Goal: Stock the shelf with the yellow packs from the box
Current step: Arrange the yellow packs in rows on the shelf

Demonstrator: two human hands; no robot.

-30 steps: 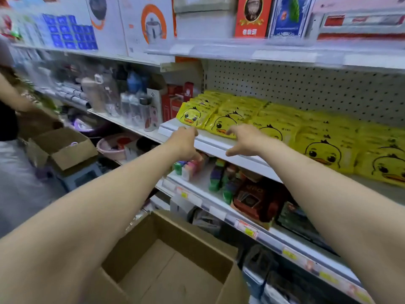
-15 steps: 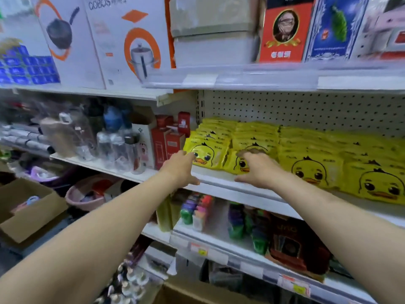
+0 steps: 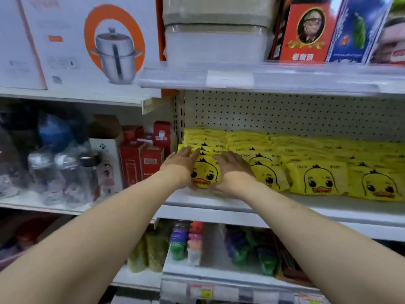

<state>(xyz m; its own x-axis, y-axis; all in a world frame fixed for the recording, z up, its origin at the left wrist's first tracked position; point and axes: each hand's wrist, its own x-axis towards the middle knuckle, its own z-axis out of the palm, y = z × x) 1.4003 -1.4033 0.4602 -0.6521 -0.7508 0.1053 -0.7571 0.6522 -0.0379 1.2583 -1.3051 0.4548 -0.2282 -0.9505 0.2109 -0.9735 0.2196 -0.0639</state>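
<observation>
Yellow packs with a duck face [image 3: 317, 178] stand in several rows across the white shelf [image 3: 328, 208], in front of a pegboard back. At the shelf's left end, my left hand [image 3: 180, 161] lies flat against the left side of the front pack [image 3: 205, 174] of the leftmost row. My right hand [image 3: 232, 163] presses on that row's right side, fingers straight. The pack sits between both hands. The box is out of view.
Red cartons [image 3: 140, 159] and wrapped bottles [image 3: 57, 170] fill the shelf to the left. Boxed cookware [image 3: 92, 42] and a plastic container [image 3: 214, 38] stand on the shelf above. Coloured jars [image 3: 188, 242] sit on the lower shelf.
The view has risen and the cardboard box has dropped out of sight. Both hands moved from the shelf's front edge up onto the leftmost row of packs, closing in on its two sides.
</observation>
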